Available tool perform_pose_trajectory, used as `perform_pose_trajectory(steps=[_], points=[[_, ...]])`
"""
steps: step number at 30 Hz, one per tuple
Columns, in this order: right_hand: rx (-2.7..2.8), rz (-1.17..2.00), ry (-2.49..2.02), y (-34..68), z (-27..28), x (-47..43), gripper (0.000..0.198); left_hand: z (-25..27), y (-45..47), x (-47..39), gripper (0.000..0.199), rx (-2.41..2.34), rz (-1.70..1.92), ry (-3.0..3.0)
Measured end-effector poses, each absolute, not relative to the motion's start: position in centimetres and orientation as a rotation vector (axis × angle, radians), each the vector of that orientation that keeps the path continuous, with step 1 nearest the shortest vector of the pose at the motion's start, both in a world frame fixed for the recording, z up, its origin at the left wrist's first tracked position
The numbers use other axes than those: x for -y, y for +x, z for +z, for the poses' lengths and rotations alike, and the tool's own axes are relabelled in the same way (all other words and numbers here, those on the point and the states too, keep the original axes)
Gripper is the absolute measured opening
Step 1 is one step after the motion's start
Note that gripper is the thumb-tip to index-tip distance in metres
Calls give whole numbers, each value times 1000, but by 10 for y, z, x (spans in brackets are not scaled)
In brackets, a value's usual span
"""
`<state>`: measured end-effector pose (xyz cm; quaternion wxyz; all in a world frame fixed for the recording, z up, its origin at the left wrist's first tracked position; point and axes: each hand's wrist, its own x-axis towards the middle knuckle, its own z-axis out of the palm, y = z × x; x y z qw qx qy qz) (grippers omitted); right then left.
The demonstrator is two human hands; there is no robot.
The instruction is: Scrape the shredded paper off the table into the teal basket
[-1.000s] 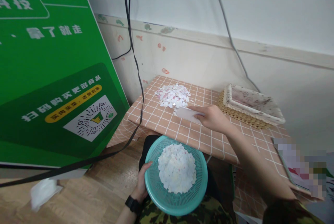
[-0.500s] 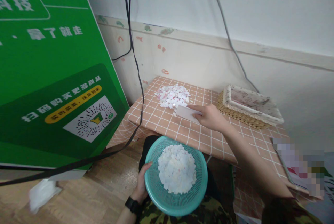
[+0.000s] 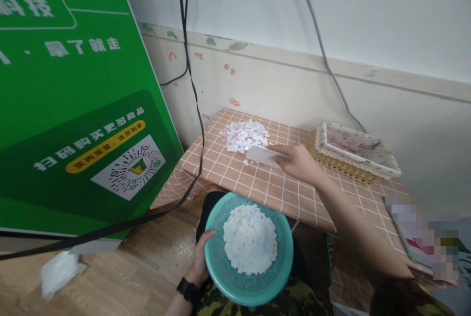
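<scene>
My left hand (image 3: pixel 201 257) grips the left rim of a green plastic colander (image 3: pixel 247 292), held over my lap below the table's front edge. A heap of white paper scraps (image 3: pixel 250 240) fills its middle. Over the table, my right hand (image 3: pixel 297 163) is closed on a flat white card (image 3: pixel 262 156), thumb on the near side and fingers behind. The card's far end meets the near edge of a pile of torn paper scraps (image 3: pixel 246 134), mostly white with some pink. A few loose bits lie just beside the card.
A checked cloth covers the table (image 3: pixel 290 198). At its back right stands a cloth-lined wicker basket (image 3: pixel 346 159). Black cables (image 3: pixel 196 105) hang in front of the table's left side, near a green printed panel (image 3: pixel 84 75). A white plastic bag (image 3: pixel 61 272) lies on the floor.
The view has shifted very slightly. My right hand keeps the card at the pile's near edge, tilted a little differently. My left hand and the colander stay as they were.
</scene>
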<state>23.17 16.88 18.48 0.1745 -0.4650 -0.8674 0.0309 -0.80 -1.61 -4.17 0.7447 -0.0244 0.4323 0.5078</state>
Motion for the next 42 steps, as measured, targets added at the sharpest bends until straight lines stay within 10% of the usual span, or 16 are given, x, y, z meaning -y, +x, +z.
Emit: perform_pose_trajectory(steps=[8,29,42], points=[[2530,-186,-1574,218,186,-193,27,-40,-8,15,24,-922,1104,-62],[2978,404,-1126,173,129,-248,8,-40,-11,16,23,-910,1108,-69],[2961,285,-1236,183,139,-239,33,-44,-10,16,23,-892,1129,-52]])
